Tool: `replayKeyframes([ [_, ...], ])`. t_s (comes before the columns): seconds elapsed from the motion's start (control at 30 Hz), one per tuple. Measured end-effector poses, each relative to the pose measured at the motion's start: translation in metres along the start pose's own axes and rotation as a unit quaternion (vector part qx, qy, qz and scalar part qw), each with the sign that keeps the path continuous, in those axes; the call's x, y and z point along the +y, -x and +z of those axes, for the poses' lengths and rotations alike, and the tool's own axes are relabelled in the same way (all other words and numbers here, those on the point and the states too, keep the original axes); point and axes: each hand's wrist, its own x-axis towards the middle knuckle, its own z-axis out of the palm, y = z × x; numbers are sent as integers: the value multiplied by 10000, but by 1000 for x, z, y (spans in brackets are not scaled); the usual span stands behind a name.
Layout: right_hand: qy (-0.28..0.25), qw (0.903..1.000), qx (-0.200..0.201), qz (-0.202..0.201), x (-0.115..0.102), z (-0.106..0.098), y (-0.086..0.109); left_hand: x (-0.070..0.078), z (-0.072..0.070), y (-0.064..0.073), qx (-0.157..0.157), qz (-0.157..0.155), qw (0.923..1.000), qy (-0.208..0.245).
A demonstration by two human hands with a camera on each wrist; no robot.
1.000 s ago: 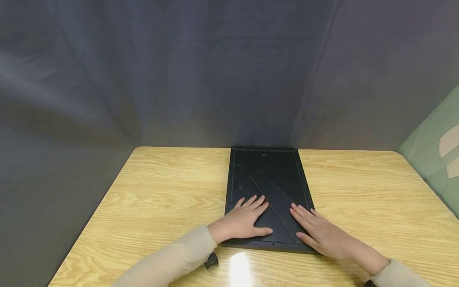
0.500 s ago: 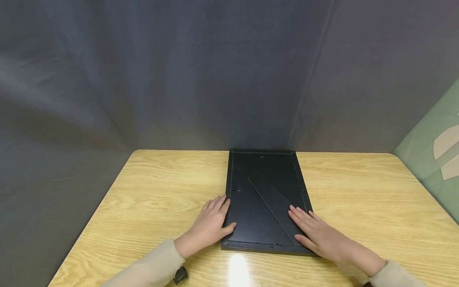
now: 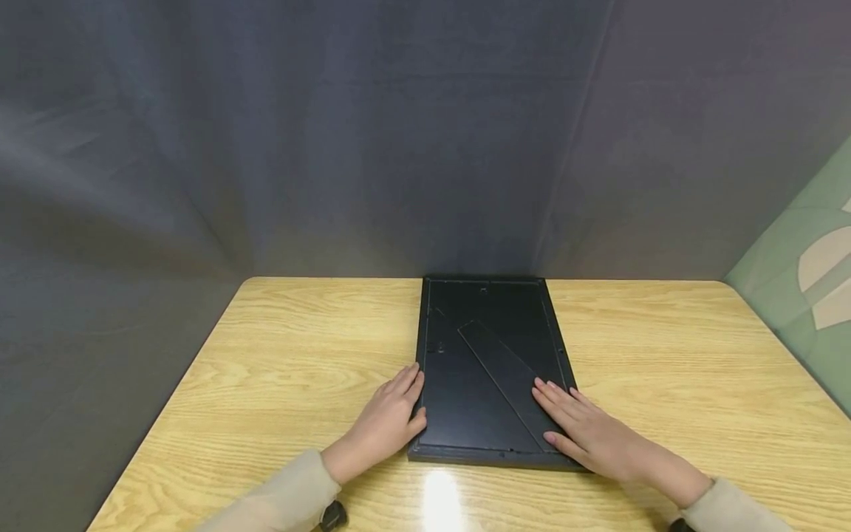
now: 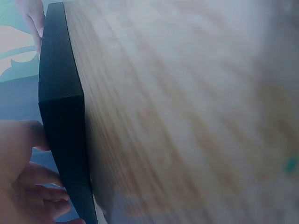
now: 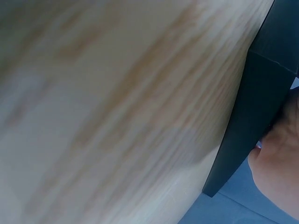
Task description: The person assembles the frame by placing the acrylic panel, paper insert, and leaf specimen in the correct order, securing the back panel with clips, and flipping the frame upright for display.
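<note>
A black picture frame [image 3: 459,399] lies flat with its back upward in the middle of the head view. Its support leg [image 3: 505,373] is folded down, slanting across the backing. My left hand [image 3: 380,425] touches the frame's left edge near the front corner, fingers extended and thumb at the rim. On the front right corner rests my right hand [image 3: 592,434], fingers straight and reaching onto the leg. The left wrist view has the frame's side [image 4: 67,140] beside the left fingers. In the right wrist view the right hand [image 5: 280,154] lies over the frame's edge [image 5: 257,102].
The frame lies on a wood-grain table [image 3: 299,340], its far end close to the table's back edge. Behind hangs a dark grey curtain [image 3: 399,148]. A green patterned panel [image 3: 798,295] borders the right side.
My left hand has slid left off the frame's backing to its left edge. The right hand stays on the front right corner.
</note>
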Motion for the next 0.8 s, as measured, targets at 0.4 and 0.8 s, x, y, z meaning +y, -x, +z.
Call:
replayKeyframes([
  [0.4,34,10000,-7,-21,0,0,1,0,0,-6,-22,409,9973,-614],
  [0.8,-69,9999,10,87,1,2,1,-3,1,-10,273,795,9897,-1156],
])
